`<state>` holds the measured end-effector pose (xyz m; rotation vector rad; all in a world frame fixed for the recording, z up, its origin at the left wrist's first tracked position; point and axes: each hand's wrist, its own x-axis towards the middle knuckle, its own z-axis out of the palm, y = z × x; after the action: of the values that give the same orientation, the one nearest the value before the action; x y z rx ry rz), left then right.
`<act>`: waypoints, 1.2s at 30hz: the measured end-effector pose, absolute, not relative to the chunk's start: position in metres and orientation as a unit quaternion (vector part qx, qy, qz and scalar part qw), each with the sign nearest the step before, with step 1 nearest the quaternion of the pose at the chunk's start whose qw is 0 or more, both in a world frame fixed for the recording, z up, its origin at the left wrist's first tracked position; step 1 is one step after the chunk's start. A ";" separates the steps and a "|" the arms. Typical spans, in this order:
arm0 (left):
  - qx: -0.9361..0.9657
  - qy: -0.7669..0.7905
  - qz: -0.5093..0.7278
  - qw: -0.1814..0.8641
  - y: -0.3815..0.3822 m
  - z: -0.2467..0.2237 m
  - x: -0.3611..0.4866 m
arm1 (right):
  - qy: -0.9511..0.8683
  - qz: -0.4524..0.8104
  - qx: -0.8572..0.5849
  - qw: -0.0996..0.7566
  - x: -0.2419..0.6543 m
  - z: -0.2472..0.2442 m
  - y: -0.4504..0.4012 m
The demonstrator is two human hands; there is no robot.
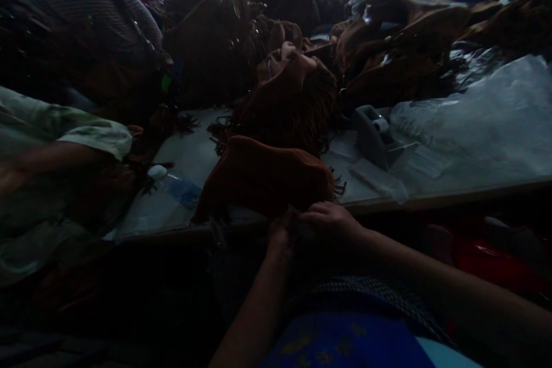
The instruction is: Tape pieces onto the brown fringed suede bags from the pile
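Observation:
At the table's front edge my left hand (281, 231) and my right hand (330, 217) are close together, fingers closed. Between them is a small dark greyish piece (295, 222), too dim and blurred to name. Just beyond my fingers a brown suede-like bag (267, 175) lies on the table, its lower edge meeting my hands; whether they grip it too, I cannot tell. Behind it lies another brown bag with fringe (297, 98).
A tape dispenser (377, 132) and crumpled clear plastic (483, 112) are on the right of the white table (181, 138). On the left lies a plastic bottle (176, 187), near a co-worker's arm (64, 161). Piled brown bags (207, 40) stand farther back.

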<state>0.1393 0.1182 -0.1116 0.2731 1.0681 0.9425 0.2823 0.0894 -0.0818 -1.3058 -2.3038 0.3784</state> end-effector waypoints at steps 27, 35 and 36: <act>0.134 0.482 0.453 0.738 0.105 -0.117 0.133 | -0.640 0.313 -0.680 0.175 0.259 -0.087 0.117; 0.005 0.428 0.462 0.777 0.099 -0.110 0.134 | -0.645 0.296 -0.682 0.177 0.257 -0.081 0.113; -0.016 0.420 0.451 0.787 0.098 -0.110 0.132 | -0.644 0.298 -0.681 0.180 0.257 -0.081 0.113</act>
<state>0.1318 0.0977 -0.1105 -0.0350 0.9063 0.9724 0.2570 0.1127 -0.0809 -1.9236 -1.8204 0.8433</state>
